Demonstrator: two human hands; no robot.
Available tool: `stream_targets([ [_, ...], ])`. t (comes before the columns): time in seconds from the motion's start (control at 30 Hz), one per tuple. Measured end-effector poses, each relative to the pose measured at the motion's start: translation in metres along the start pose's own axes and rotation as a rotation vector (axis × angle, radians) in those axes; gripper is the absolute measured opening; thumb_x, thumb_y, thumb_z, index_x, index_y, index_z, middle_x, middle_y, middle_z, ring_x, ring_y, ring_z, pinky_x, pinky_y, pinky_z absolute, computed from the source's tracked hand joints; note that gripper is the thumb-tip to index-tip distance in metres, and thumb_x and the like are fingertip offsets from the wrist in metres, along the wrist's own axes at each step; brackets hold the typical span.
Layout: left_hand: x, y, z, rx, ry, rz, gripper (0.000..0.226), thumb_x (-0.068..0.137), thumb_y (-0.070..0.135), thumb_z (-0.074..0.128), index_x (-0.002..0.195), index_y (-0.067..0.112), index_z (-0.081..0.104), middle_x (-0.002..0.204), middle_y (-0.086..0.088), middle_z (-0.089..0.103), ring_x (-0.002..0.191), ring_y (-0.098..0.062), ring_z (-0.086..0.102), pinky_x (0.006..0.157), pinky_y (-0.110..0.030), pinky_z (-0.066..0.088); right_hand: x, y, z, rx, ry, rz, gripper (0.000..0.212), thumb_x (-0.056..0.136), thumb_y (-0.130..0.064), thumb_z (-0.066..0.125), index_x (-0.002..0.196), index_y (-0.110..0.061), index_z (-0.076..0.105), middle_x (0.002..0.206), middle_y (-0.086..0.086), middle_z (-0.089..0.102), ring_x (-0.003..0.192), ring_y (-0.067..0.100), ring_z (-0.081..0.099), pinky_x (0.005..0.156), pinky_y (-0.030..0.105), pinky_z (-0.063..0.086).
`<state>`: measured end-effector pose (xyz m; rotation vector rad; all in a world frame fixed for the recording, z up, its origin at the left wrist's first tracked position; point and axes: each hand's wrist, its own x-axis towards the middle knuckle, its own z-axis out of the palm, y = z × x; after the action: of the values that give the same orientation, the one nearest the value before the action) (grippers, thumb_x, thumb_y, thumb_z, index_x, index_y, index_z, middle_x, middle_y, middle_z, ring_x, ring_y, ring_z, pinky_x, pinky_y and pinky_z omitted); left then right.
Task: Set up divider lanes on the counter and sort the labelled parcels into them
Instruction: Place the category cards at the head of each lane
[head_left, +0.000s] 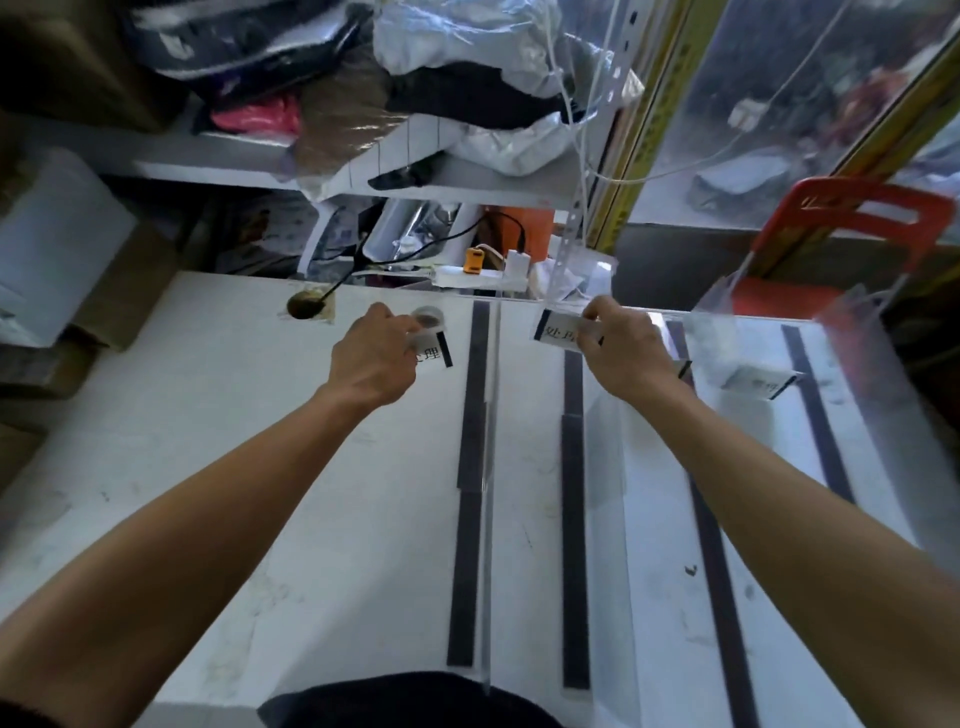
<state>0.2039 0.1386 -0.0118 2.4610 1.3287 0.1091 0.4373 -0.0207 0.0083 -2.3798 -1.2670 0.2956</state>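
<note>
On the white counter (218, 467) run several dark strips (470, 467), and clear acrylic dividers (492, 415) stand upright along them. My left hand (376, 358) pinches a white label card (434, 353) with black print, close to a roll of clear tape (428, 317). My right hand (621, 351) pinches a second printed label card (558, 330) at the far end of the middle lane. A third label card (761, 382) sits in the lane to the right. No parcel lies in the lanes.
A power strip (480, 278) with plugs lies at the counter's far edge, next to a cable hole (306, 306). Bags and parcels pile on the shelf (363, 104) behind. A red plastic stool (852, 223) stands at the right. Cardboard boxes (62, 270) sit at the left.
</note>
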Motion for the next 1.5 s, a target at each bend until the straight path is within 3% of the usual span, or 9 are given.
stream_targets([
  [0.43, 0.063, -0.018, 0.04, 0.063, -0.107, -0.03, 0.034, 0.1, 0.025, 0.061, 0.134, 0.023, 0.061, 0.13, -0.008, 0.049, 0.122, -0.031, 0.054, 0.096, -0.043, 0.044, 0.058, 0.017, 0.086, -0.023, -0.258, 0.187, 0.02, 0.102, -0.021, 0.053, 0.12, -0.012, 0.055, 0.116, 0.016, 0.062, 0.099, 0.032, 0.062, 0.088, 0.047, 0.058],
  [0.6, 0.082, -0.03, 0.056, 0.022, -0.174, -0.015, 0.041, 0.097, 0.018, 0.064, 0.137, 0.021, 0.06, 0.131, -0.01, 0.048, 0.126, -0.031, 0.049, 0.098, -0.044, 0.044, 0.062, 0.024, 0.102, -0.078, -0.402, 0.229, 0.04, 0.101, -0.019, 0.055, 0.139, -0.014, 0.045, 0.129, 0.016, 0.055, 0.114, 0.036, 0.058, 0.095, 0.047, 0.053],
  [0.77, 0.08, -0.04, 0.066, 0.042, -0.178, -0.024, 0.034, 0.098, 0.019, 0.062, 0.131, 0.023, 0.062, 0.13, -0.01, 0.051, 0.126, -0.031, 0.047, 0.097, -0.045, 0.043, 0.06, 0.026, 0.108, -0.187, -0.332, 0.174, 0.05, 0.099, -0.019, 0.058, 0.146, -0.017, 0.042, 0.139, 0.014, 0.052, 0.128, 0.035, 0.047, 0.1, 0.048, 0.046],
  [0.97, 0.07, -0.038, 0.057, 0.039, -0.138, -0.035, 0.038, 0.099, 0.021, 0.061, 0.137, 0.025, 0.058, 0.135, -0.008, 0.05, 0.129, -0.028, 0.044, 0.097, -0.044, 0.043, 0.05, 0.017, 0.103, -0.279, -0.211, 0.112, 0.065, 0.092, -0.013, 0.063, 0.151, -0.02, 0.037, 0.154, 0.014, 0.036, 0.141, 0.034, 0.03, 0.115, 0.043, 0.027],
  [1.13, 0.045, -0.031, 0.042, 0.05, -0.086, -0.02, 0.038, 0.098, 0.021, 0.062, 0.135, 0.024, 0.06, 0.132, -0.008, 0.051, 0.127, -0.028, 0.045, 0.092, -0.044, 0.046, 0.03, -0.005, 0.087, -0.17, -0.103, 0.055, 0.048, 0.1, -0.017, 0.055, 0.147, -0.019, 0.045, 0.147, 0.011, 0.047, 0.135, 0.03, 0.04, 0.111, 0.041, 0.036],
  [1.2, 0.032, -0.03, 0.035, 0.002, -0.07, -0.032, 0.035, 0.098, 0.023, 0.061, 0.133, 0.024, 0.061, 0.131, -0.007, 0.052, 0.127, -0.026, 0.047, 0.095, -0.043, 0.045, 0.019, -0.018, 0.079, -0.032, -0.114, 0.099, 0.038, 0.106, -0.03, 0.047, 0.143, -0.019, 0.049, 0.138, 0.008, 0.057, 0.126, 0.029, 0.053, 0.102, 0.042, 0.045],
  [1.3, 0.011, -0.03, 0.027, -0.022, -0.055, -0.023, 0.032, 0.097, 0.027, 0.06, 0.129, 0.025, 0.062, 0.13, -0.004, 0.055, 0.126, -0.025, 0.049, 0.099, -0.042, 0.046, -0.008, -0.035, 0.078, 0.104, -0.192, 0.157, 0.05, 0.104, -0.054, 0.041, 0.138, -0.019, 0.052, 0.125, 0.006, 0.066, 0.11, 0.028, 0.063, 0.089, 0.041, 0.05],
  [1.4, -0.01, -0.033, 0.02, -0.032, -0.037, -0.033, 0.029, 0.097, 0.03, 0.06, 0.126, 0.028, 0.065, 0.128, -0.002, 0.058, 0.125, -0.024, 0.052, 0.1, -0.042, 0.047, -0.039, -0.045, 0.085, 0.13, -0.227, 0.176, 0.06, 0.099, -0.062, 0.046, 0.141, -0.019, 0.049, 0.127, 0.006, 0.065, 0.116, 0.03, 0.062, 0.097, 0.047, 0.05],
  [1.5, -0.033, -0.037, 0.013, -0.019, -0.026, -0.056, 0.03, 0.097, 0.033, 0.06, 0.127, 0.029, 0.065, 0.13, 0.0, 0.058, 0.126, -0.022, 0.053, 0.1, -0.04, 0.047, -0.056, -0.054, 0.088, 0.076, -0.208, 0.179, 0.056, 0.102, -0.051, 0.05, 0.147, -0.019, 0.04, 0.135, 0.007, 0.059, 0.12, 0.032, 0.06, 0.099, 0.046, 0.047],
])
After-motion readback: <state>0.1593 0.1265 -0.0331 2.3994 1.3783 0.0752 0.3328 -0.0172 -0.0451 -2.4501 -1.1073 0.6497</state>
